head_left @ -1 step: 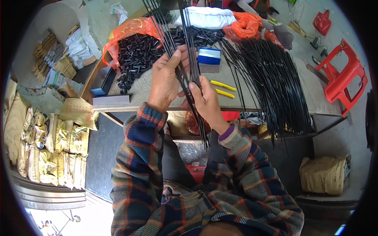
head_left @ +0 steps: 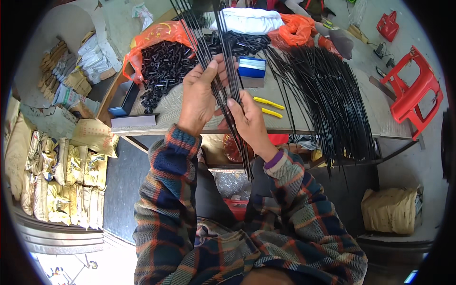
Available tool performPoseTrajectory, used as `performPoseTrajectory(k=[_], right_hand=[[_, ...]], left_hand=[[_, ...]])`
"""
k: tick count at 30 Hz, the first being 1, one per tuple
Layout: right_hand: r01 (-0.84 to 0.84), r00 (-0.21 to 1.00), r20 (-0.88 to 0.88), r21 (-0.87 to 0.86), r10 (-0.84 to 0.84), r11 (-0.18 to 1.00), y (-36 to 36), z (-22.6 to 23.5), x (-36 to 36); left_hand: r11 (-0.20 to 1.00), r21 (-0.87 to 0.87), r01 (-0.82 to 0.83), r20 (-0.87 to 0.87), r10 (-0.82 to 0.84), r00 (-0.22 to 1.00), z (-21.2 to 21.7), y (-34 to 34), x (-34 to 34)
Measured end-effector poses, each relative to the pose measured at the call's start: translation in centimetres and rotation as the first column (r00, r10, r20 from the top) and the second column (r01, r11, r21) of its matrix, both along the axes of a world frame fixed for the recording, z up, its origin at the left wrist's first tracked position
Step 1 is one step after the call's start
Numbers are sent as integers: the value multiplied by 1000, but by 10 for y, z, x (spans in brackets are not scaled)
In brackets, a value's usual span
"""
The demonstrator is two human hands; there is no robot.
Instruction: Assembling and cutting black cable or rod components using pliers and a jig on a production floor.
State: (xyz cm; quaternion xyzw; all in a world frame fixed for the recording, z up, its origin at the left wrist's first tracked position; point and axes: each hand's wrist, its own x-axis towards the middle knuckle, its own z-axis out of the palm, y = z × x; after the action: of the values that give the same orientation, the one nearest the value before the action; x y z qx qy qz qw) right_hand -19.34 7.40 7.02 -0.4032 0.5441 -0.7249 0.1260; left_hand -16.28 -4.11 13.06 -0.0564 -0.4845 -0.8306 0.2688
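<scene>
Thin black rods (head_left: 203,46) run up and away from my hands in two bunches, their near ends meeting above my lap. My left hand (head_left: 197,97) is closed round the left bunch, thumb on top. Lower down, the fingers of my right hand (head_left: 249,121) pinch the rods near their lower ends. Just beyond the right hand lie yellow-handled pliers (head_left: 268,101) and a small blue box (head_left: 252,68). A large pile of black rods (head_left: 335,104) hangs over the table's front edge on the right. Small black fittings (head_left: 164,69) spill from an orange-red plastic bag (head_left: 161,33) on the left.
The table (head_left: 190,128) spans in front of my knees. A white sack (head_left: 247,21) rests at its back. To the right stands a red plastic stool (head_left: 415,90). Wrapped packages (head_left: 71,180) are stacked at the left, and a brown wrapped bundle (head_left: 388,211) sits low right.
</scene>
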Motion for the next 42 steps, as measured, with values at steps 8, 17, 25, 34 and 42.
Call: performPoseTrajectory(k=[8,17,25,34,42], right_hand=[[129,991,-31,-115,-134,985,2,4,-8],[42,988,-151,60,-33,997,15,-2,1],[137,983,-126,20,-134,990,11,-11,5],[266,918,-294,-43,-267,963,12,94,-145],[525,846,-171,421,-504,739,76,-25,-192]], left_hand=[[998,20,-58,-4,58,998,4,9,-4],[982,109,-151,10,151,988,3,17,0],[976,134,-169,-6,172,985,0,17,0],[985,57,-164,-6,164,986,-9,9,11],[979,-2,-205,26,205,978,-16,-4,17]])
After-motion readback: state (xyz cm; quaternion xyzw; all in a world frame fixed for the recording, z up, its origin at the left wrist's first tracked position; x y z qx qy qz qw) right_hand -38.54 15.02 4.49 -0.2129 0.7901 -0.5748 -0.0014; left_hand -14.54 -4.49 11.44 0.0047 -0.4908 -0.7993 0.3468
